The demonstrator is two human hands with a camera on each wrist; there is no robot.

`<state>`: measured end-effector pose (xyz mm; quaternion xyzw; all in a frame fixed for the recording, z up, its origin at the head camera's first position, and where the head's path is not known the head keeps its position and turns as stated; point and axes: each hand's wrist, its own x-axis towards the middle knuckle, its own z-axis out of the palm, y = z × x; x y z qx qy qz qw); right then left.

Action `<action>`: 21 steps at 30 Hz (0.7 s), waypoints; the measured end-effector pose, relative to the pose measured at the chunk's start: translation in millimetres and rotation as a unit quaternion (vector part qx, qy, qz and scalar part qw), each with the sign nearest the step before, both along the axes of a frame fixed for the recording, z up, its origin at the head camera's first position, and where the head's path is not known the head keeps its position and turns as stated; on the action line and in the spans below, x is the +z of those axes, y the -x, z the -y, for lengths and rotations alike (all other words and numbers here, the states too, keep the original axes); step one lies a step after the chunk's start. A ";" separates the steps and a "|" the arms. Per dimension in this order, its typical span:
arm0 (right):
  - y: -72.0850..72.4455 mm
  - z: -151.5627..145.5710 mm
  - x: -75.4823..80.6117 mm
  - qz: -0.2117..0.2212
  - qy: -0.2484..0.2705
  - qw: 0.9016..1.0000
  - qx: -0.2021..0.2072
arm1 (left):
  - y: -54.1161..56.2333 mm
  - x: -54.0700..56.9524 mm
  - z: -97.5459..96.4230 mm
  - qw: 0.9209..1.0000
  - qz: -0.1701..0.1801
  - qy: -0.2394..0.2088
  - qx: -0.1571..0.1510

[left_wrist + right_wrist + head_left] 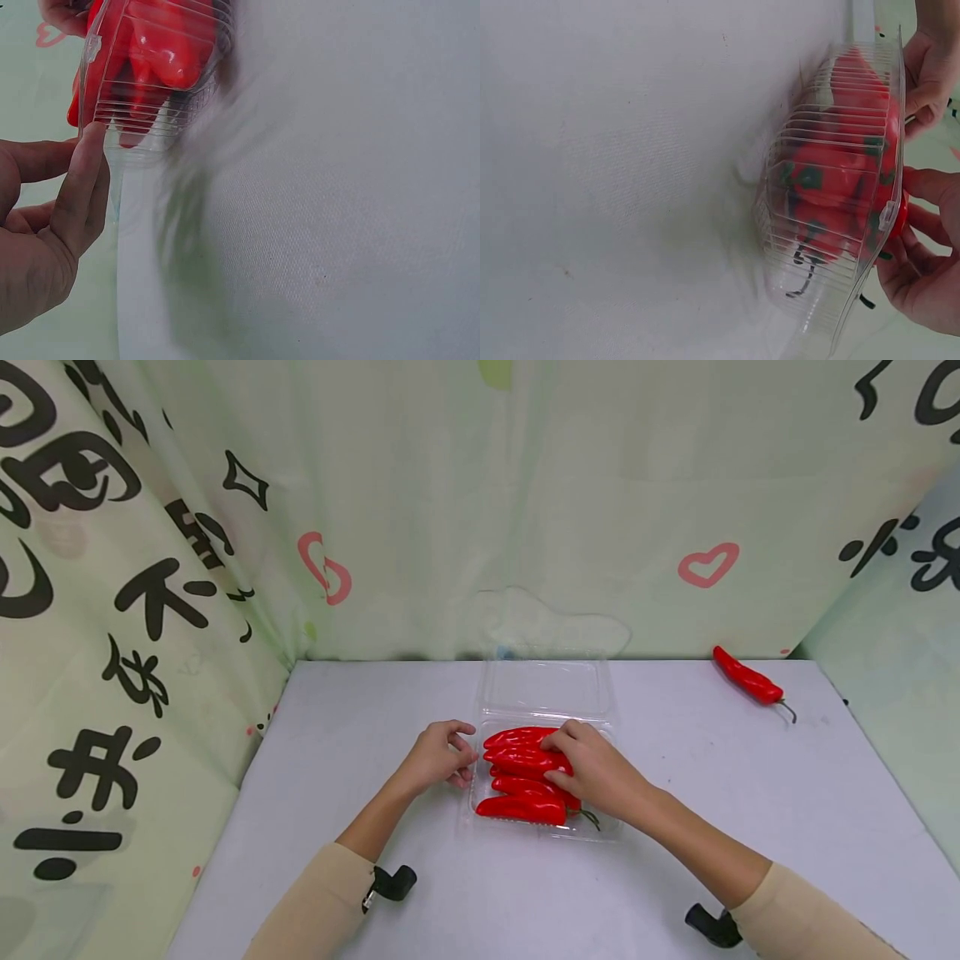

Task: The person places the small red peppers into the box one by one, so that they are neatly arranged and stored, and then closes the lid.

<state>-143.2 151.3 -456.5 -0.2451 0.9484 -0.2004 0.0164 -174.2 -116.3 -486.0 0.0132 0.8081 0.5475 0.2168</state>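
Note:
A clear plastic clamshell box (546, 717) with its lid (546, 687) swung back holds several glossy red peppers (521, 810), lying side by side with green stems toward the right. My right hand (596, 772) reaches over the box's right side, thumb and fingers spread around a red pepper (528, 760) in the upper layer. In the right wrist view, the right hand's fingers (926, 180) are at the rim, against a pepper. My left hand (442, 756) is beside the box's left edge, fingers loosely bent; in the left wrist view, its fingertips (94, 135) meet the rim.
One loose red pepper (750, 677) lies at the table's back right. The white table (360, 718) ends against a pale green printed curtain (420, 527), which also hangs along both sides. The ribbed box wall (810, 180) stands between the table and the peppers.

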 end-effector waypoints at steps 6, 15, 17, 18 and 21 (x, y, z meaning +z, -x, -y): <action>-1.4 -1.8 0.8 0.004 0.004 1.000 -0.001 | 1.2 -2.3 0.4 1.000 -0.002 0.001 -0.001; -1.3 -13.0 3.7 0.014 0.035 0.999 -0.002 | 0.8 -1.7 0.8 1.000 -0.003 -0.007 -0.006; -1.5 -17.5 4.5 0.015 0.045 0.999 -0.001 | 0.4 -1.5 1.0 1.000 -0.004 -0.007 -0.008; -1.6 -19.9 4.6 0.016 0.053 0.998 0.001 | 0.3 -1.2 1.1 1.000 -0.004 -0.008 -0.009; -1.2 -27.7 4.7 0.017 0.072 0.997 0.005 | 0.5 -1.4 1.4 1.000 -0.006 -0.007 -0.010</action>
